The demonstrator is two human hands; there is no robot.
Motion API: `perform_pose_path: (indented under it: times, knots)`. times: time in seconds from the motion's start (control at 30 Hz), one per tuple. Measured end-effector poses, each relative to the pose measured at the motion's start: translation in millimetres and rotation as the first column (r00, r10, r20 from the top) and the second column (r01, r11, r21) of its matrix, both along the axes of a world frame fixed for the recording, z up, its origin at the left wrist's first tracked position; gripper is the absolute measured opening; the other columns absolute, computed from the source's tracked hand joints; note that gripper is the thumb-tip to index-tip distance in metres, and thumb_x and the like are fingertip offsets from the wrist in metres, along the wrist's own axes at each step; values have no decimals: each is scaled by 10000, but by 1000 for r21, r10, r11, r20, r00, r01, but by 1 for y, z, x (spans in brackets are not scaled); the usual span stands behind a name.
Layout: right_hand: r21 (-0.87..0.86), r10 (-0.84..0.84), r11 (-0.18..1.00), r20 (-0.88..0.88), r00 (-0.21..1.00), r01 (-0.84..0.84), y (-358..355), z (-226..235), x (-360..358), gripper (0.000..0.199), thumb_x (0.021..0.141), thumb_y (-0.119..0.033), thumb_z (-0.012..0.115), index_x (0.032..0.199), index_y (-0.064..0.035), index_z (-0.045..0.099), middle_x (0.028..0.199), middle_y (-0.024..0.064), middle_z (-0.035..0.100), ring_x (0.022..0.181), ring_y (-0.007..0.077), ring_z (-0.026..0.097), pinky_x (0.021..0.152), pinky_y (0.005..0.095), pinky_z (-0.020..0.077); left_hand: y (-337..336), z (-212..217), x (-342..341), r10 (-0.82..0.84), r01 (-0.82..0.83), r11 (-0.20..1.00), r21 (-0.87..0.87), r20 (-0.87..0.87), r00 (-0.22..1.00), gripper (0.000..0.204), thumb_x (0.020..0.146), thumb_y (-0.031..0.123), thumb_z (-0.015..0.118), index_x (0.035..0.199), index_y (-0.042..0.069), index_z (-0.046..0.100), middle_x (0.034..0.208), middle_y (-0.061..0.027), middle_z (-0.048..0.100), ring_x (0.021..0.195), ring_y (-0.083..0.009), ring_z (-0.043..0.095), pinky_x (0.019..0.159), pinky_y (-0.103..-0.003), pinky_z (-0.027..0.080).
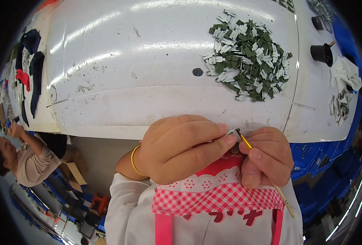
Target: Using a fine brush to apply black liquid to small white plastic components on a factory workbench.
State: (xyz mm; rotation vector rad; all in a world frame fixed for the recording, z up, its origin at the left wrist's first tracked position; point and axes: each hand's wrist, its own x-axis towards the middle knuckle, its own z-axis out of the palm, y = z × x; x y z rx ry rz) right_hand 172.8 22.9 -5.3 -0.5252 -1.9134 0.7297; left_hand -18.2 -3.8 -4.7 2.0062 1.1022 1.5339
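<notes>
Between thumb and forefinger, my left hand (185,147) pinches a small pale piece (230,131), mostly covered by the fingertips. My right hand (268,157) grips a thin paintbrush (245,141) with a yellow metal collar and a wooden handle that runs down past the palm. The brush's dark tip meets the end of the small piece, or lies right beside it. Both hands are held in front of my chest, just off the near edge of the white table (128,102). Beyond them lies a heap of small dark green and white pieces (250,57).
A black cup (322,54) with a stick in it stands at the right, near a crumpled white cloth (346,75). A dark blotch (197,72) marks the tabletop. Blue bins (311,157) sit below the right edge. At far left, a person (34,159) works beside dark fabric (36,69).
</notes>
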Motion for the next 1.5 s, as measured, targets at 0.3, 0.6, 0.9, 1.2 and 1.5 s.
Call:
perform_pose_path:
  times: [0.3, 0.6, 0.9, 1.2, 1.5]
  knots:
    - [10, -33, 999, -26, 999, 34, -1, -1, -1, 190, 824, -91, 568, 991, -5, 597, 827, 137, 645, 578, 183, 588, 502, 284, 487, -3, 3, 5, 98, -99, 995, -18, -43, 994, 186, 631, -35, 774, 783, 55, 718, 896, -89, 689, 682, -140, 620, 581, -211, 512]
    - [-68, -79, 995, -135, 988, 71, -7, -1, 5, 196, 879, -143, 515, 1050, -55, 551, 797, 106, 655, 551, 166, 586, 508, 284, 477, -14, -1, 6, 156, -97, 969, 225, -260, 953, 126, 728, -15, 741, 830, 54, 713, 976, -100, 678, 814, -172, 673, 639, -217, 558]
    - [-38, -7, 999, -84, 996, 4, -5, 0, 4, 197, 872, -163, 528, 1039, -62, 553, 775, 101, 649, 526, 165, 579, 491, 274, 474, -16, -3, 5, 159, -96, 968, 231, -273, 949, 147, 756, -8, 735, 887, 52, 705, 1012, -104, 657, 875, -188, 676, 663, -215, 582]
    - [-19, -23, 1000, -45, 999, 22, -4, 1, 2, 181, 832, -136, 530, 990, -56, 568, 789, 112, 653, 518, 170, 584, 470, 276, 477, -17, -3, 6, 164, -102, 968, 228, -273, 948, 143, 754, -7, 737, 880, 54, 706, 1006, -103, 656, 872, -189, 676, 666, -218, 584]
    - [-25, -40, 999, -46, 998, 39, -4, 2, 1, 183, 835, -127, 524, 997, -53, 567, 787, 117, 654, 530, 172, 590, 475, 277, 479, -15, -2, 6, 159, -94, 968, 234, -280, 947, 142, 752, -5, 738, 877, 55, 707, 1001, -104, 661, 864, -188, 678, 666, -220, 582]
